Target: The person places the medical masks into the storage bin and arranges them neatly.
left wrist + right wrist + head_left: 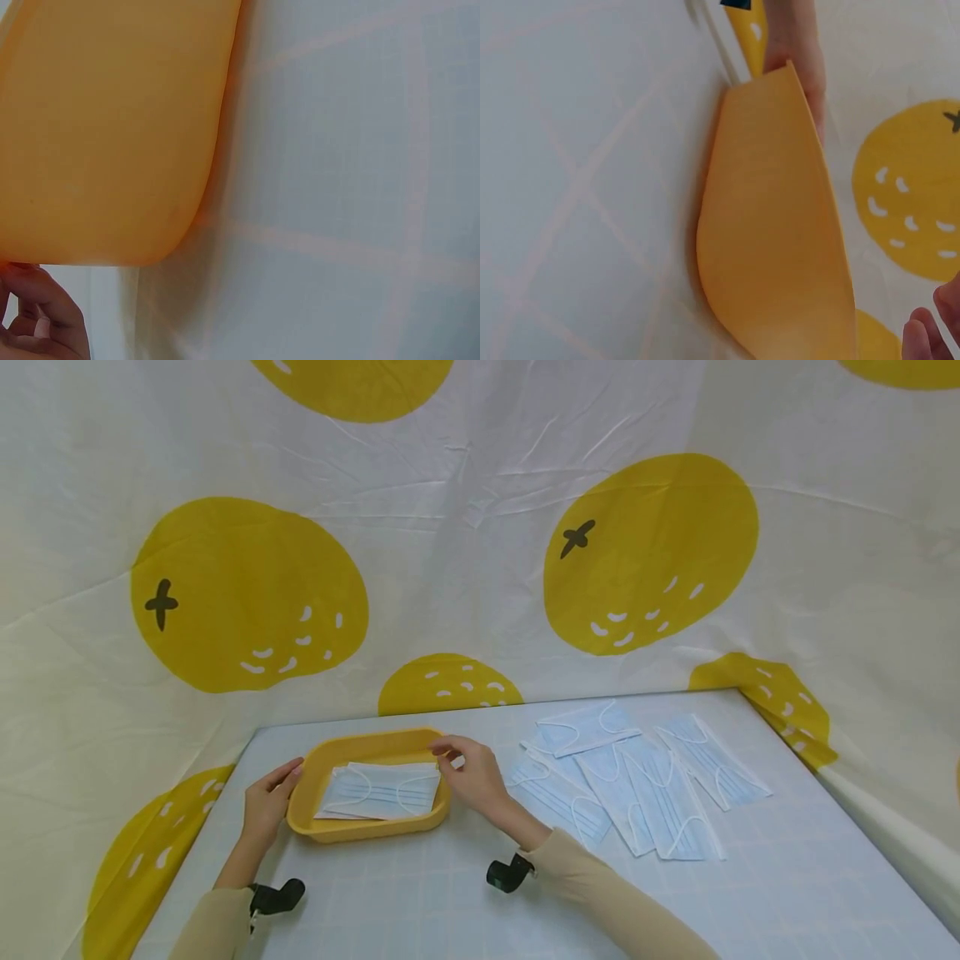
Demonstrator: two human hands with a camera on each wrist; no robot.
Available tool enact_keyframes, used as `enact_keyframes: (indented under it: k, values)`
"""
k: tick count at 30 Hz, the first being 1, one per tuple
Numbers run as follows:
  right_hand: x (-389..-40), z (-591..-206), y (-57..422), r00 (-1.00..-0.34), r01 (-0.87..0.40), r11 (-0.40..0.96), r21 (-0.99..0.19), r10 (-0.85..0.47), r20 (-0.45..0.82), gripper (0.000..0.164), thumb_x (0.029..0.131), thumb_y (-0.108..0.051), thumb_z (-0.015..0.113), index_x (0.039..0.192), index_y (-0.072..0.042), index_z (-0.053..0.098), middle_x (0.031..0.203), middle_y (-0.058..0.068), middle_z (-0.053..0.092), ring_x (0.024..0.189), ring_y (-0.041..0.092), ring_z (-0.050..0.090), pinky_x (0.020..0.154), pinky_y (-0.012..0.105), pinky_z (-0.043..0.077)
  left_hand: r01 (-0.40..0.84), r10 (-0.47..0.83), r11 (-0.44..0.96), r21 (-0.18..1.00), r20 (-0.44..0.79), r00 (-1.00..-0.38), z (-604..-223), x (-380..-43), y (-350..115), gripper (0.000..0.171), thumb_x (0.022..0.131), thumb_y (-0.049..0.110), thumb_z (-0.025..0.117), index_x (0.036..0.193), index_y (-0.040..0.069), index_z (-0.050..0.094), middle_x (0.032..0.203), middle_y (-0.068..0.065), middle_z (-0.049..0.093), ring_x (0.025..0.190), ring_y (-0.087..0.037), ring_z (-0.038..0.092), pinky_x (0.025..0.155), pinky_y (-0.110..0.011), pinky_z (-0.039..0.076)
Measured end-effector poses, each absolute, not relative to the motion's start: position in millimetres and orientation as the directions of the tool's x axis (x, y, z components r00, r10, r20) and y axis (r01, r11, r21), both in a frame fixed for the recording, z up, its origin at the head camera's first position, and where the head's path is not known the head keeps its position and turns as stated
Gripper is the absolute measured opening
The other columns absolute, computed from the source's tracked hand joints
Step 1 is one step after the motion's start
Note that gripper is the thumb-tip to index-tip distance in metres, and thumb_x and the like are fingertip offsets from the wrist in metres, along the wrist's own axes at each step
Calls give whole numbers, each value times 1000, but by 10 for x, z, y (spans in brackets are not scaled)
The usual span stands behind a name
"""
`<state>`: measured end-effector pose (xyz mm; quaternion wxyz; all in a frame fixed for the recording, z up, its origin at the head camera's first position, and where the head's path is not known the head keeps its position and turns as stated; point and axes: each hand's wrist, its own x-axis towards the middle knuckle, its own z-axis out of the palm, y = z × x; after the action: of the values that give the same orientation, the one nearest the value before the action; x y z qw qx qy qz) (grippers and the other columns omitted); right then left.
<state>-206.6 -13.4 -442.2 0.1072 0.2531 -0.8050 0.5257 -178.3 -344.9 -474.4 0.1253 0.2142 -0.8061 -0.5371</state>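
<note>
Left hand (262,802) touches tray (367,836) at its left end, presumably for steadying; whether it pinches cannot be told; right hand (474,777), fingertips apart, is at tray's right end; stacked masks (381,795) lie inside; loose masks (671,802) lie right of tray.

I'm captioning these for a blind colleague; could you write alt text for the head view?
A person's left hand grips the left end of a yellow tray of pale blue face masks, while the right hand is over its right end. More masks lie spread on the table to the right, before a white cloth with yellow shapes.
</note>
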Motion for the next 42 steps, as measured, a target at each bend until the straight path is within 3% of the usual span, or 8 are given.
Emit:
enact_keyframes:
  k: [13, 25, 33, 42]
  values:
    - [-2115, -4506, 369, -877, -481, 388, -786, -218, 429, 22, 89, -2, 62, 107, -13, 71, 100, 2, 72, 86, 16, 64, 65, 19, 53, -227, -492, 332, 915, -37, -870, -4760, -1789, -3449, 52, 96, 41, 55, 135, 6, 56, 89, 33, 49, 79, 17, 50, 68, -5, 47]
    - [-2220, -4505, 928, -873, -481, 403, -778, -140, 467, 22, 86, -2, 65, 106, -10, 71, 98, 6, 73, 84, 20, 66, 62, 21, 53, -230, -485, 335, 914, -42, -873, -4729, -1766, -3436, 52, 96, 40, 55, 135, 5, 55, 83, 36, 48, 76, 15, 51, 65, -8, 48]
    - [-2205, -4504, 1205, -884, -459, 420, -783, -122, 452, 24, 85, -2, 67, 108, -10, 70, 99, 10, 72, 84, 22, 65, 63, 21, 53, -247, -488, 365, 898, -41, -872, -4737, -1773, -3450, 53, 96, 42, 53, 135, 7, 55, 110, 15, 58, 79, 18, 49, 68, -5, 47]
    - [-2225, -4535, 1566, -895, -423, 493, -760, -97, 435, 23, 86, -4, 68, 108, -8, 70, 102, 12, 72, 85, 24, 64, 63, 20, 53, -251, -488, 401, 881, -26, -873, -4737, -1776, -3433, 51, 97, 42, 53, 134, 7, 56, 125, -1, 59, 80, 19, 47, 68, -4, 45]
